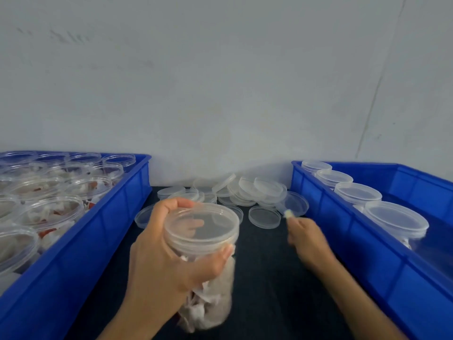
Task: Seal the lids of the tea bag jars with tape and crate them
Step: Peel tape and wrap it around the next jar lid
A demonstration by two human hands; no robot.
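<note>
My left hand (159, 251) grips a clear tea bag jar (208, 290) just under its clear lid (201, 223), thumb in front and fingers curled behind. White tea bags fill the jar. My right hand (308, 238) is blurred and reaches towards the far right. It pinches a small pale thing (288, 213) at its fingertips; what it is cannot be made out. The blue crate (348, 244) on the right holds lidded jars (396, 220) in a row along its left wall.
A blue crate (107, 217) on the left is packed with several open jars of tea bags. A pile of loose clear lids (247, 190) lies on the dark table (264, 278) by the grey wall.
</note>
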